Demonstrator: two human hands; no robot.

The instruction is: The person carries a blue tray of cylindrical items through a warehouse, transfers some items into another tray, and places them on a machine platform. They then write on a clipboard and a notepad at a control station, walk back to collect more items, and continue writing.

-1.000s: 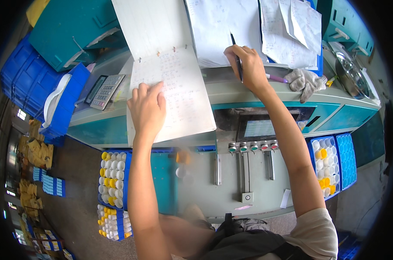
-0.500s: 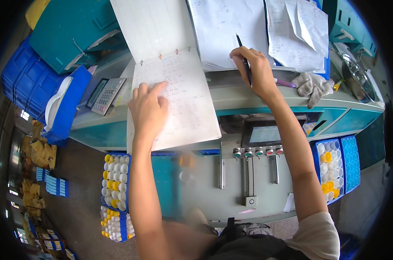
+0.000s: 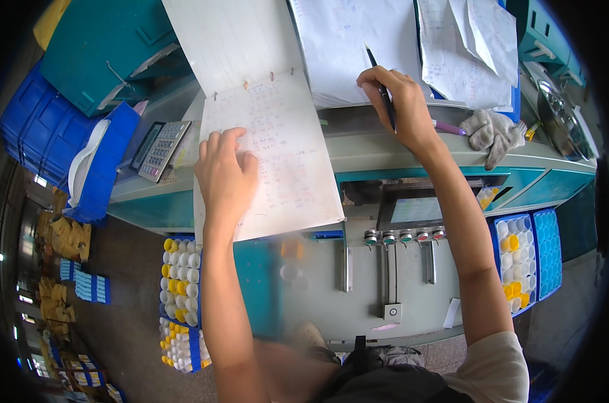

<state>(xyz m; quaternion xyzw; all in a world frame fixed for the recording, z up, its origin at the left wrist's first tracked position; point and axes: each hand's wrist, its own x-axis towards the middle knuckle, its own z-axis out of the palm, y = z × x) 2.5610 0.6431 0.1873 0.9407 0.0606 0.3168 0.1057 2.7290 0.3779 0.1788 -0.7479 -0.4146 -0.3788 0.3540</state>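
Note:
My left hand [image 3: 225, 171] rests on the lower page of an open ring-bound notebook [image 3: 288, 174], its fingers slightly bent and the thumb apart. Rows of handwriting cover that page, and its blank-looking upper leaf is turned back. To the right, my right hand [image 3: 408, 111] grips a black pen [image 3: 388, 102] between thumb and fingers. The pen's thin end points away from me over white sheets [image 3: 351, 40] with faint writing. Whether it touches the paper I cannot tell.
A calculator [image 3: 162, 151] and a blue bin [image 3: 106, 161] are left of the notebook. Rightward lie creased papers [image 3: 452, 60], a purple pen [image 3: 450, 127], a grey work glove [image 3: 490, 134] and a metal bowl [image 3: 558, 121]. Below the desk are a screen [image 3: 415, 209], knobs and cup trays [image 3: 516, 262].
My left index finger has drawn back from its outstretched pose toward the other fingers. My right hand keeps its pen grip nearly in place. The whole view has shifted slightly.

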